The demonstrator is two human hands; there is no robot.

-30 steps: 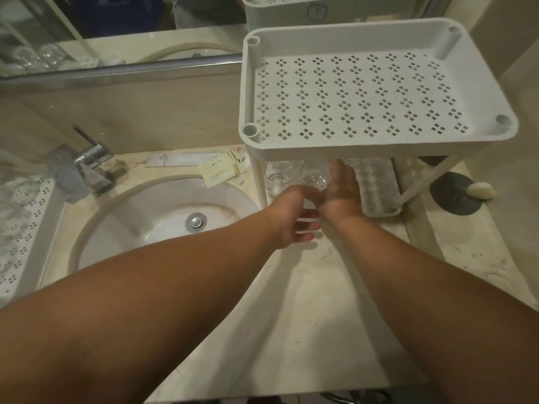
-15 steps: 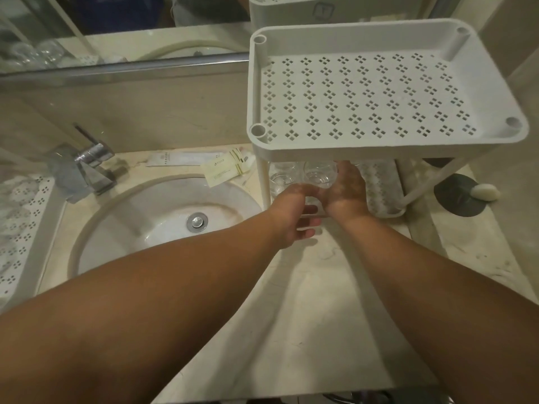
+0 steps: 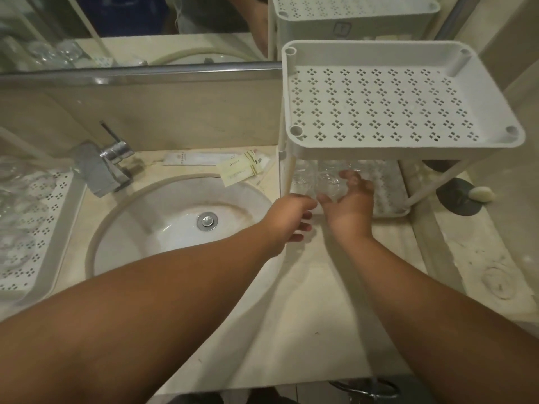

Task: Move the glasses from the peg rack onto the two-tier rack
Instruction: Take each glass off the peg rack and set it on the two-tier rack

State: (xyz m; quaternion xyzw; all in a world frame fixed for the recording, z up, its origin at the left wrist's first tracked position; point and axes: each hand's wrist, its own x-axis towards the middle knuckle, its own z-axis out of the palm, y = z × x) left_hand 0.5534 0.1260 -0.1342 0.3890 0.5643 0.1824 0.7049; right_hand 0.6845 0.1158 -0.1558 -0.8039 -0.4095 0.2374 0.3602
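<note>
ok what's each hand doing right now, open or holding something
Left hand: fingers loosely curled, open, holding nothing visible.
Right hand: its grip curls round a clear drinking glass on the white rack's lower tier.

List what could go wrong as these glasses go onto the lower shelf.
The glass in the right hand sits close against the glasses already on the lower tier, so they might knock together. The upper tier hides much of that shelf, so placement is partly blind. The left hand crowds the same gap.
</note>
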